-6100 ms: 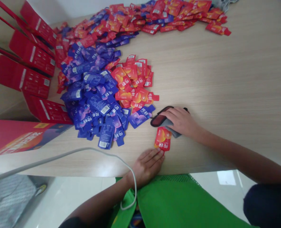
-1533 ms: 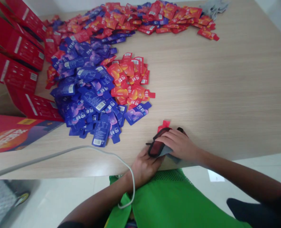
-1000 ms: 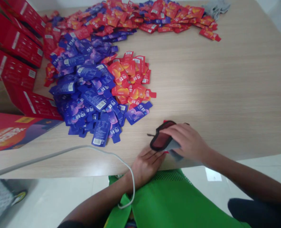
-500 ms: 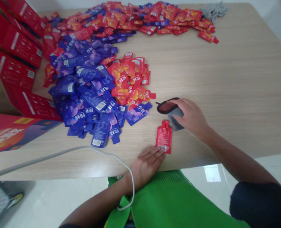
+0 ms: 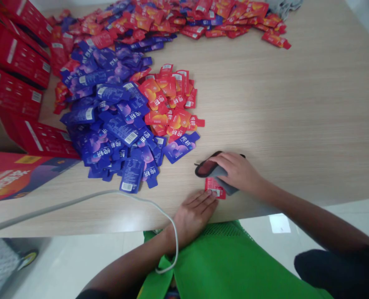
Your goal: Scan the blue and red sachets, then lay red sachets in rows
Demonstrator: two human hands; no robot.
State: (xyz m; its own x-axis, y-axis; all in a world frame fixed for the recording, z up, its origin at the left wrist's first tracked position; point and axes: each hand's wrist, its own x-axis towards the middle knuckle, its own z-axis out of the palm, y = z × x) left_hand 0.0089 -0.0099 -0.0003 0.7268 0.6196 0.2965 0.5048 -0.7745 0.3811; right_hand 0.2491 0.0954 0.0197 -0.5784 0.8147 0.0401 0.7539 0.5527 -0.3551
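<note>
Flat on the table near its front edge lies a small red pouch [image 5: 213, 189], barcode end towards me. My left hand [image 5: 193, 216] rests with straight fingers, their tips pressing on the pouch's lower left edge. A grey cloth piece [image 5: 219, 171] with a black rim and a reddish inner face is gripped in my right hand [image 5: 242, 174]. The cloth covers the pouch's upper part and spout. Left of my hands spreads a heap of blue pouches [image 5: 122, 124], with orange-red pouches [image 5: 168, 99] piled along its right side.
More mixed pouches [image 5: 159, 20] line the table's far edge, beside a crumpled grey cloth [image 5: 286, 6]. Red cartons [image 5: 19, 91] stand on the left. A white cable [image 5: 94, 195] crosses the front left and loops over my left forearm.
My right hand has brought the grey cloth down and left, over the red pouch's upper part. My left hand stays on the pouch.
</note>
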